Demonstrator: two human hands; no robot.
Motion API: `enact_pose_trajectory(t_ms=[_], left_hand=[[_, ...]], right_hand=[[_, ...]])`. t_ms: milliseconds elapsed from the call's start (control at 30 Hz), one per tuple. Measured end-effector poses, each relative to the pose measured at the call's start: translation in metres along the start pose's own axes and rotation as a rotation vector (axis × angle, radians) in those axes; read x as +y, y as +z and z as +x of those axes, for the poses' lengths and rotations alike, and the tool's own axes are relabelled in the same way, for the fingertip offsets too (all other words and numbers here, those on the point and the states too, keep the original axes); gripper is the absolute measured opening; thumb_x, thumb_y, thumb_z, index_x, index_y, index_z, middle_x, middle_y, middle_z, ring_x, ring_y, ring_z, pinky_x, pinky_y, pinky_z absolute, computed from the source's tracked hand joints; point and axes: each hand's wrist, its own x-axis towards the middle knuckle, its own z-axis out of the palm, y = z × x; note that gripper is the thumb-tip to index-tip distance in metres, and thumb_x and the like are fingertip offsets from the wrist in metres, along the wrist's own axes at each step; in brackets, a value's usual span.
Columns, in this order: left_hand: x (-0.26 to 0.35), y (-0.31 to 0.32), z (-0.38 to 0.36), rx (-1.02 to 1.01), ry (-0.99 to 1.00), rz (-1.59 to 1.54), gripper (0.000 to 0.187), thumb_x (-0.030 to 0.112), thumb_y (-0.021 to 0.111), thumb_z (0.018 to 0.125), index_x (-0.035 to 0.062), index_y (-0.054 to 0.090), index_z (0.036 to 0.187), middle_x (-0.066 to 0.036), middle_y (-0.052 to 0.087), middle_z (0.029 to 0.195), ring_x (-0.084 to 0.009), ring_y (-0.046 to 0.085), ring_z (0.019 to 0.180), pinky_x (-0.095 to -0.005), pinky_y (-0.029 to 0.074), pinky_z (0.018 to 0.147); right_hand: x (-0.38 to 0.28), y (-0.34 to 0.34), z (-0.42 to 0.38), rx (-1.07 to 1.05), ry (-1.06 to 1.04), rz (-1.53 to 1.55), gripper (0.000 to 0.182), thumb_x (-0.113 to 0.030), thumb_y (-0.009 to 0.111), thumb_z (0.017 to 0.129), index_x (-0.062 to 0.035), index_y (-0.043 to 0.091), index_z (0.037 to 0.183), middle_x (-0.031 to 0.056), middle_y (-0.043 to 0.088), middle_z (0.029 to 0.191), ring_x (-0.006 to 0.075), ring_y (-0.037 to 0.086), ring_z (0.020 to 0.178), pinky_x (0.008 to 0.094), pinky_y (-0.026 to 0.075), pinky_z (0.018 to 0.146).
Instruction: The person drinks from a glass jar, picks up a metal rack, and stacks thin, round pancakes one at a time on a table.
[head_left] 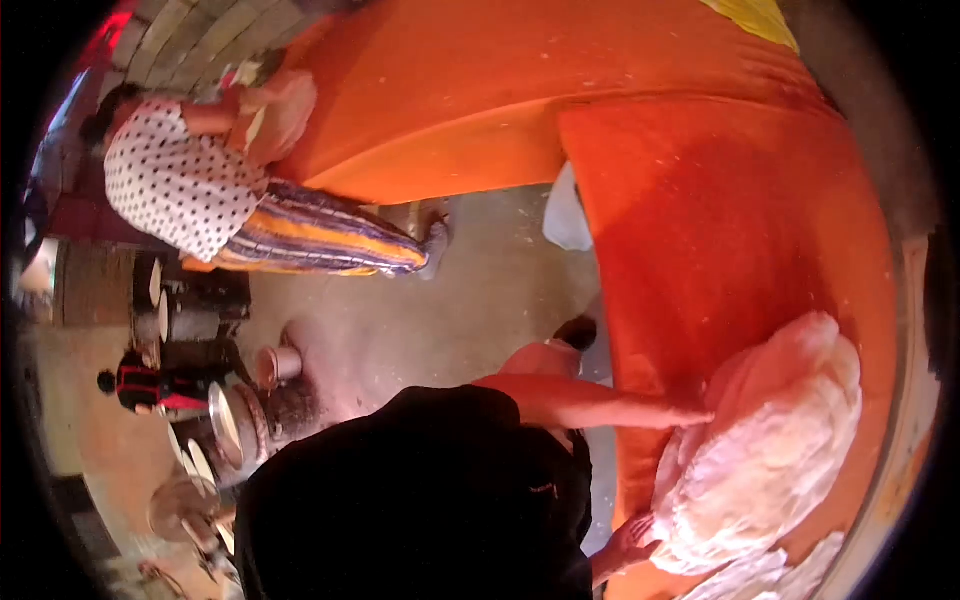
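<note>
A thick pile of thin, pale, wrinkled sheets that look like flatbread [770, 450] lies on an orange cloth [720, 230]. My left hand [688, 412] reaches to the pile's near edge and touches it; its fingers blend into the sheets and are hard to make out. At the pile's lower corner, my right hand [630, 545] rests against the edge with its fingers apart. More pale sheets [745, 578] lie on the cloth beside the pile, partly cut off by the frame.
Across the floor [450, 300], a person in a dotted top [180, 180] holds a round pale sheet [285, 115] by the cloth. Farther off stand another person [150, 385], a bucket [278, 366] and a large round pan [232, 428]. A white bag [567, 212] hangs near the cloth's edge.
</note>
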Motion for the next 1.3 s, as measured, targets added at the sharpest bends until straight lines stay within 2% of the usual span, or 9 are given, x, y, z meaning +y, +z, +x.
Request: enact_pose_trajectory(t_ms=[300, 400, 433, 533, 600, 700, 800, 1000, 1300], left_hand=[[-0.019, 0.012, -0.009, -0.064, -0.099, -0.046, 0.027, 0.032, 0.060, 0.090, 0.0097, 0.059, 0.105, -0.001, 0.061, 0.086, -0.0138, 0.057, 0.080, -0.0310, 0.048, 0.070], [-0.048, 0.029, -0.017, -0.134, -0.154, -0.050, 0.026, 0.035, 0.056, 0.092, 0.0107, 0.064, 0.100, -0.001, 0.063, 0.087, -0.0140, 0.058, 0.081, -0.0315, 0.049, 0.072], [-0.057, 0.030, -0.018, -0.149, -0.176, -0.057, 0.027, 0.036, 0.054, 0.093, 0.0111, 0.065, 0.098, -0.001, 0.064, 0.088, -0.0140, 0.058, 0.082, -0.0317, 0.049, 0.073], [-0.053, 0.034, -0.012, -0.157, -0.316, -0.153, 0.028, 0.035, 0.054, 0.094, 0.0113, 0.069, 0.096, -0.003, 0.068, 0.093, -0.0146, 0.062, 0.083, -0.0322, 0.050, 0.077], [-0.059, 0.028, -0.015, -0.167, -0.295, -0.087, 0.023, 0.028, 0.062, 0.092, 0.0067, 0.065, 0.102, -0.008, 0.071, 0.091, -0.0184, 0.069, 0.085, -0.0328, 0.057, 0.075], [-0.050, 0.032, -0.039, -0.136, -0.354, -0.097, 0.021, 0.025, 0.066, 0.091, 0.0084, 0.062, 0.103, -0.008, 0.070, 0.092, -0.0203, 0.070, 0.082, -0.0336, 0.058, 0.073], [-0.056, 0.027, -0.055, -0.115, -0.382, -0.033, 0.023, 0.028, 0.063, 0.093, 0.0094, 0.062, 0.105, -0.008, 0.070, 0.093, -0.0231, 0.070, 0.085, -0.0355, 0.058, 0.075], [-0.089, 0.031, -0.064, -0.295, -0.520, -0.012, 0.032, 0.030, 0.056, 0.095, 0.0066, 0.059, 0.116, -0.015, 0.069, 0.105, -0.0285, 0.068, 0.101, -0.0424, 0.053, 0.092], [-0.117, 0.095, -0.020, -0.251, -0.167, -0.292, 0.034, 0.013, 0.053, 0.097, 0.0063, 0.053, 0.130, -0.009, 0.060, 0.126, -0.0253, 0.057, 0.116, -0.0437, 0.043, 0.106]], right_hand=[[0.005, 0.006, -0.015, -0.120, 0.235, 0.259, 0.078, -0.017, 0.072, 0.086, 0.0080, 0.028, 0.145, 0.0212, 0.038, 0.148, 0.0389, 0.046, 0.130, 0.0519, 0.045, 0.107], [-0.014, -0.057, 0.027, -0.558, 0.552, 0.377, 0.070, -0.026, 0.072, 0.084, 0.0077, 0.043, 0.138, 0.0229, 0.050, 0.137, 0.0348, 0.051, 0.124, 0.0485, 0.044, 0.105], [-0.014, -0.046, 0.020, -0.299, 0.282, 0.165, 0.076, -0.037, 0.072, 0.082, 0.0078, 0.043, 0.137, 0.0227, 0.054, 0.134, 0.0341, 0.055, 0.117, 0.0465, 0.044, 0.103], [-0.013, -0.015, -0.004, -0.263, 0.244, 0.133, 0.082, -0.050, 0.065, 0.085, 0.0102, 0.042, 0.135, 0.0252, 0.055, 0.130, 0.0349, 0.056, 0.113, 0.0459, 0.043, 0.100], [-0.023, -0.029, 0.025, -0.504, 0.370, 0.187, 0.070, -0.052, 0.062, 0.088, 0.0034, 0.048, 0.130, 0.0237, 0.056, 0.125, 0.0345, 0.057, 0.105, 0.0426, 0.049, 0.087], [-0.010, 0.004, 0.010, -0.511, 0.097, -0.078, 0.048, -0.038, 0.053, 0.098, 0.0007, 0.048, 0.127, 0.0179, 0.059, 0.118, 0.0289, 0.059, 0.093, 0.0400, 0.051, 0.081], [-0.019, 0.004, 0.010, -0.706, 0.038, -0.145, 0.038, -0.023, 0.040, 0.105, 0.0042, 0.043, 0.133, 0.0170, 0.053, 0.129, 0.0283, 0.051, 0.118, 0.0449, 0.046, 0.097], [-0.028, 0.063, -0.043, -0.555, 0.100, -0.009, 0.046, -0.029, 0.052, 0.100, 0.0013, 0.044, 0.133, 0.0189, 0.052, 0.131, 0.0331, 0.052, 0.118, 0.0436, 0.044, 0.101], [-0.044, 0.062, -0.044, -0.635, 0.057, -0.222, 0.051, -0.033, 0.052, 0.099, 0.0023, 0.042, 0.135, 0.0208, 0.053, 0.132, 0.0363, 0.050, 0.123, 0.0453, 0.042, 0.100]])
